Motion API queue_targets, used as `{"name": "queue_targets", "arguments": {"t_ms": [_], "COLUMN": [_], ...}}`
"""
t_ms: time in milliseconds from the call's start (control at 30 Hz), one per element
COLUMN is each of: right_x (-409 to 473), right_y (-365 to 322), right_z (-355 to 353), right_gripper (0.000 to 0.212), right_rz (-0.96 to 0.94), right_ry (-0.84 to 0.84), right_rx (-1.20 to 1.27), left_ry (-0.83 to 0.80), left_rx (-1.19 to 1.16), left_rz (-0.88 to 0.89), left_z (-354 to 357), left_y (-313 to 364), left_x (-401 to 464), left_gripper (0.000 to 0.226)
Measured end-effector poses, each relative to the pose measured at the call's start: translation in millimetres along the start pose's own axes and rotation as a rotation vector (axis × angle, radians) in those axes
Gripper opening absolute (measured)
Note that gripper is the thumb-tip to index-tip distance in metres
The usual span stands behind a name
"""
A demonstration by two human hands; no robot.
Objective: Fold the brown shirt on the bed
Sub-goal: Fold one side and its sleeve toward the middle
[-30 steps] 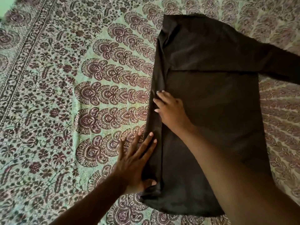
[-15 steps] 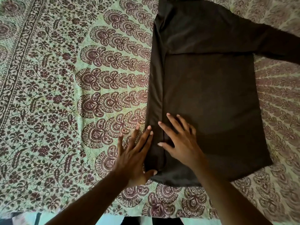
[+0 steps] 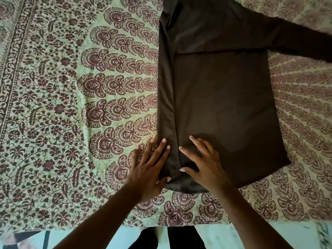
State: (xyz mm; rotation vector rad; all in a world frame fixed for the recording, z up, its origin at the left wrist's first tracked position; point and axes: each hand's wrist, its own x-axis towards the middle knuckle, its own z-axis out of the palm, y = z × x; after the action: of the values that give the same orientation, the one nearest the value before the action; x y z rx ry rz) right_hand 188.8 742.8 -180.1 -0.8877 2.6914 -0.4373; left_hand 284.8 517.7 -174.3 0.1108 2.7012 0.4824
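brown shirt flat, left side folded in, one sleeve out right | left hand, right hand fingers spread, pressing hem corner

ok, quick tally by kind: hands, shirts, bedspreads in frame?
Hands: 2, left hand and right hand, both flat at the shirt's near left corner
Shirts: 1, brown shirt, one sleeve still out to the right
Bedspreads: 1, patterned bedspread
Total: 4

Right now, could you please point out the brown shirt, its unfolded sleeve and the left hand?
brown shirt (image 3: 224, 108), head view, middle of the body panel.
unfolded sleeve (image 3: 301, 44), head view, mid-sleeve.
left hand (image 3: 149, 169), head view, back of the hand.
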Motion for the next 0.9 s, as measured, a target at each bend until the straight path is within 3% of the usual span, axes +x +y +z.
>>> {"name": "queue_targets", "arguments": {"t_ms": [133, 233, 367, 533, 767, 900], "right_x": [-7, -4, 20, 65, 129, 174], "right_y": [4, 5, 25, 75, 178, 243], "right_z": [-8, -18, -36, -59, -113, -151], "right_gripper": [0.074, 0.069, 0.047, 0.031, 0.023, 0.021], "right_rz": [0.075, 0.164, 0.216, 0.302, 0.485, 0.500], "right_ry": [-0.026, 0.062, 0.237, 0.357, 0.470, 0.491], "right_rx": [0.053, 0.194, 0.330, 0.487, 0.673, 0.657], "left_ry": [-0.013, 0.113, 0.300, 0.380, 0.294, 0.270], "left_rx": [-0.058, -0.159, -0.249, -0.190, -0.055, -0.001], "left_rz": [-0.024, -0.008, 0.081, 0.115, 0.069, -0.013], "left_z": [-9, -25, -47, -76, -123, -151], "left_y": [10, 19, 32, 51, 93, 114], "left_x": [-2, 15, 73, 171, 325, 413], "left_gripper": [0.084, 0.065, 0.051, 0.053, 0.067, 0.073]}}
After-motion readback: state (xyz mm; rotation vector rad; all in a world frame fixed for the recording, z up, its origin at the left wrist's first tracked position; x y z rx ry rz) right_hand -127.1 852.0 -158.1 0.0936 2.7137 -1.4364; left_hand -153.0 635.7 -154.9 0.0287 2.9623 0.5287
